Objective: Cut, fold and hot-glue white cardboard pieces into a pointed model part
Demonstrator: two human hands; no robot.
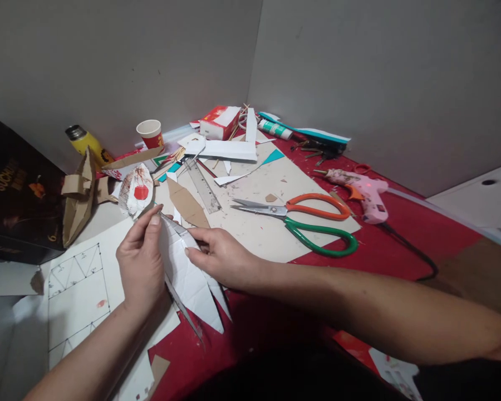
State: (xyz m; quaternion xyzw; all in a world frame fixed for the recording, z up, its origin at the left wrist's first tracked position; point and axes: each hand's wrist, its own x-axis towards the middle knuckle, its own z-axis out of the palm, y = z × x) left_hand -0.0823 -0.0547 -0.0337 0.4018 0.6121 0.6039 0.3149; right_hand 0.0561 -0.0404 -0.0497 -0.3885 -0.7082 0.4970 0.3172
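My left hand point(142, 259) pinches one edge of a white cut-cardboard piece point(190, 284), fingers closed near its upper end. At the opposite edge my right hand point(223, 259) grips the same piece between thumb and fingers. The piece has creases and long pointed ends hanging toward me; grey strips run along its sides. Just beyond the left hand lies a crumpled white piece with a red spot point(141, 192). Scissors point(279, 210) with one orange and one green handle rest open to the right, apart from my hands. A brown leaf-shaped cardboard piece point(187, 201) lies behind the right hand.
A pink glue gun point(365, 195) with a black cord lies at right on the red tabletop point(421, 245). Behind are a clear ruler point(204, 186), a paper cup point(150, 132), and a yellow bottle point(87, 145). A dark box point(16, 189) and a drawn sheet point(79, 295) are at left.
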